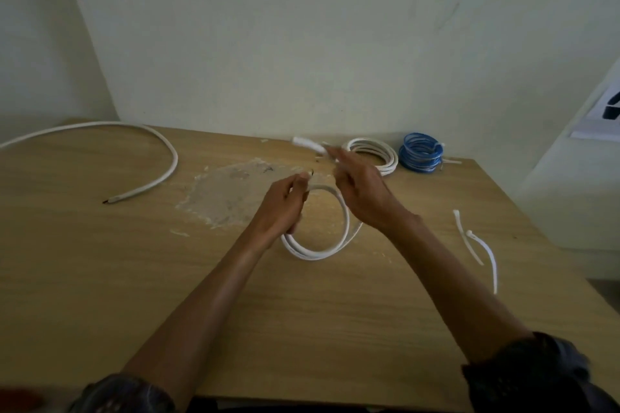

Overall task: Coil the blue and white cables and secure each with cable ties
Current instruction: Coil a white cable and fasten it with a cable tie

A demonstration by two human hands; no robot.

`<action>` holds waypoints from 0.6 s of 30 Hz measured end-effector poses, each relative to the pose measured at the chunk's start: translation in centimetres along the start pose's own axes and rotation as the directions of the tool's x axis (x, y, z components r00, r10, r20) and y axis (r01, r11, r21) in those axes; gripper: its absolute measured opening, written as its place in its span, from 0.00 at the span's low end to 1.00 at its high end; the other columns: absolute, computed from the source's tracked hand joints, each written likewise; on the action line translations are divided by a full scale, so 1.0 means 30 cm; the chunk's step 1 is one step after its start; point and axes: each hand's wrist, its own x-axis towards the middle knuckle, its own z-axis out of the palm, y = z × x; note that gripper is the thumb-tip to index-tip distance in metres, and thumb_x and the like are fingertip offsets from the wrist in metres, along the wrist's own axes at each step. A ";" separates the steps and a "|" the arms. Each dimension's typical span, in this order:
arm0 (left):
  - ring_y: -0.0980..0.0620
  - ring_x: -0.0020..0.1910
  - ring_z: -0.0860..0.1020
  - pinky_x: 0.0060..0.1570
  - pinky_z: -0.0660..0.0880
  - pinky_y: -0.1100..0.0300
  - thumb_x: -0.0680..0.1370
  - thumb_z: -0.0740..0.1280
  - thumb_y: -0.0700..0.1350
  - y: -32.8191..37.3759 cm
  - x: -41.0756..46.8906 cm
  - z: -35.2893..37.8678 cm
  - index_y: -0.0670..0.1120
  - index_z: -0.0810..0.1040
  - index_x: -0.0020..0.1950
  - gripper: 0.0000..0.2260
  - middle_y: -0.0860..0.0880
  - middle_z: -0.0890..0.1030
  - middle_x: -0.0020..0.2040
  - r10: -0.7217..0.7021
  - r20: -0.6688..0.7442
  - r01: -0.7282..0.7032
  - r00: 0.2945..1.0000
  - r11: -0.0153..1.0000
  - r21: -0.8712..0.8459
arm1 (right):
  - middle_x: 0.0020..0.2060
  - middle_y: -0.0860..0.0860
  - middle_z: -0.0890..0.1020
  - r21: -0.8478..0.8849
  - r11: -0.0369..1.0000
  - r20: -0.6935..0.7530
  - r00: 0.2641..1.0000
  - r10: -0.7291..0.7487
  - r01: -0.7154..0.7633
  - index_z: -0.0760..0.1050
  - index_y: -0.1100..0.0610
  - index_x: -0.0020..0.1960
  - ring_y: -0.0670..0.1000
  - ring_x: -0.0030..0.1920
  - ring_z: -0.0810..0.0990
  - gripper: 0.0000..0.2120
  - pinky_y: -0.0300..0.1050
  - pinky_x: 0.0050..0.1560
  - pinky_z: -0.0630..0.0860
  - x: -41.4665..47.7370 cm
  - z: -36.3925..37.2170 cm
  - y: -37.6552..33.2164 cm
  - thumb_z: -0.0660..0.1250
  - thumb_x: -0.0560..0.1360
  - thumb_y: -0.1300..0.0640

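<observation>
My left hand (280,208) grips a small coil of white cable (318,250) at its left side, near the middle of the wooden table (335,329). My right hand (360,193) holds the cable's free length (310,144), which sticks up and to the left, blurred. At the back right lie a finished white coil (372,151) and a blue coil (421,156). Two loose white cable ties (479,246) lie to the right of my right forearm.
Another long white cable (161,147) curves across the table's far left, its bare end pointing at me. A rough, scraped patch (231,194) marks the tabletop centre. The wall stands right behind the table; a pale cabinet (577,178) is at the right.
</observation>
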 end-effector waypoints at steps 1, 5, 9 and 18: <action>0.51 0.21 0.63 0.24 0.62 0.60 0.85 0.56 0.56 -0.003 0.005 -0.007 0.45 0.72 0.39 0.20 0.48 0.66 0.26 -0.022 -0.003 0.022 1.000 1.000 0.003 | 0.50 0.51 0.79 -0.046 0.996 0.057 0.996 -0.069 0.072 0.73 0.61 0.69 0.48 0.47 0.76 0.19 0.42 0.50 0.74 -0.010 -0.006 0.020 0.59 0.79 0.69; 0.51 0.22 0.62 0.25 0.61 0.60 0.85 0.58 0.54 0.002 0.013 -0.016 0.43 0.75 0.43 0.19 0.48 0.65 0.26 -0.060 0.075 0.062 0.995 0.998 -0.032 | 0.51 0.54 0.78 -0.082 0.978 0.120 0.976 -0.184 0.194 0.76 0.59 0.65 0.52 0.49 0.75 0.18 0.48 0.51 0.74 -0.014 -0.032 0.018 0.61 0.78 0.69; 0.55 0.23 0.57 0.24 0.55 0.63 0.85 0.56 0.58 -0.010 0.005 -0.057 0.46 0.73 0.40 0.21 0.52 0.60 0.29 -0.206 0.192 0.269 0.959 0.873 -0.407 | 0.54 0.55 0.78 -0.041 0.999 -0.016 0.999 -0.035 0.034 0.76 0.59 0.69 0.50 0.55 0.73 0.17 0.44 0.57 0.71 -0.013 -0.017 -0.012 0.66 0.80 0.61; 0.54 0.22 0.56 0.24 0.55 0.62 0.86 0.54 0.57 0.011 -0.018 -0.050 0.47 0.66 0.36 0.22 0.53 0.60 0.26 0.079 -0.282 -0.188 0.956 0.904 -0.384 | 0.27 0.45 0.76 0.395 0.694 -0.123 0.714 0.689 -0.602 0.83 0.59 0.42 0.43 0.28 0.71 0.32 0.39 0.30 0.67 -0.008 -0.112 -0.021 0.52 0.84 0.38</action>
